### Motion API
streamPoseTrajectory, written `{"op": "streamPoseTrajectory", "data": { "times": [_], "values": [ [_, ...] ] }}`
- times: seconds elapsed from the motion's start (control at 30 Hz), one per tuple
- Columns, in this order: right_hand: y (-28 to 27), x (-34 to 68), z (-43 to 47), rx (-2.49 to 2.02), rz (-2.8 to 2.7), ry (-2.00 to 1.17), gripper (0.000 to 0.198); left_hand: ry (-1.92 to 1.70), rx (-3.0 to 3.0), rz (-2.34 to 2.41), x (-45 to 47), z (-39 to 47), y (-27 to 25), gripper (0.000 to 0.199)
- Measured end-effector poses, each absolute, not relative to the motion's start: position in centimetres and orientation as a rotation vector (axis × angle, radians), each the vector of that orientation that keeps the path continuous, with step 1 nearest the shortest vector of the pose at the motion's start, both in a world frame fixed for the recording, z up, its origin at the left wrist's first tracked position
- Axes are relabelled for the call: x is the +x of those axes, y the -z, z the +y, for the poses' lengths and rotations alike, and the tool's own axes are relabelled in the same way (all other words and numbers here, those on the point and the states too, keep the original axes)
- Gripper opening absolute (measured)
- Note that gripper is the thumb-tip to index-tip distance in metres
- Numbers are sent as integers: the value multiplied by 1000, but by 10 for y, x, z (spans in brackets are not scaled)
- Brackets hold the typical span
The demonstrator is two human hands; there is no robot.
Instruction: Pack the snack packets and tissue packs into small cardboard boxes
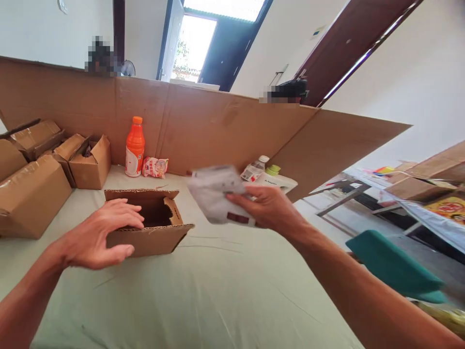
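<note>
An open cardboard box [148, 242] stands on the cloth-covered table, its dark inside partly in view. Over the box's left end is my left hand [105, 232], fingers spread and holding nothing; whether it touches the cardboard I cannot tell. To the right of the box, my right hand [263, 206] grips a whitish flat packet [214, 194] by its right side, held above the table. The packet is blurred, with a dark red patch near its lower edge; its contents are hidden.
Several cardboard boxes [36, 194] stand at the left. An orange drink bottle [135, 150] and a pink-and-white snack packet [155, 167] are by the cardboard partition [203, 126]. A clear bottle [256, 167] and a white bottle with green cap [278, 180] lie behind my right hand. A teal chair [394, 264] is at right.
</note>
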State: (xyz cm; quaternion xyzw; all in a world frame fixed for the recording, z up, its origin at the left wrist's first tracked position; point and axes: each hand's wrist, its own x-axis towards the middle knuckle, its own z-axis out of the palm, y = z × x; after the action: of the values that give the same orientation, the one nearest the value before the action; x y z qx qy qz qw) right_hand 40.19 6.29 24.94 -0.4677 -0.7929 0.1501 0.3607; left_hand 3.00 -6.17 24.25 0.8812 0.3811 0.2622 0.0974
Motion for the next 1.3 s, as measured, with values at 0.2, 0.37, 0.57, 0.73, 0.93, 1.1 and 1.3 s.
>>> {"op": "streamPoseTrajectory", "data": {
  "times": [0.2,0.37,0.57,0.73,0.93,1.1,1.3],
  "values": [
    [-276,334,39,-818,-1609,-476,33,-21,2850,1465,53,-49,-257,5],
    [-265,287,32,-577,-2145,-653,31,13,2899,1782,42,-70,-250,4],
    [-280,279,25,-869,-2884,-121,24,-66,2901,1876,35,-94,-233,14],
    [-266,240,24,-853,-3233,29,23,-405,2877,1819,38,-98,-218,14],
    [-247,232,28,-495,-3288,-414,27,-554,2687,1671,35,-100,-210,24],
    [-281,274,64,-662,-2412,-580,23,-717,2678,1593,30,-100,-194,32],
    [-239,259,197,-1131,-2241,-270,18,-1199,2565,1578,33,-98,-164,35]
  ]
}}
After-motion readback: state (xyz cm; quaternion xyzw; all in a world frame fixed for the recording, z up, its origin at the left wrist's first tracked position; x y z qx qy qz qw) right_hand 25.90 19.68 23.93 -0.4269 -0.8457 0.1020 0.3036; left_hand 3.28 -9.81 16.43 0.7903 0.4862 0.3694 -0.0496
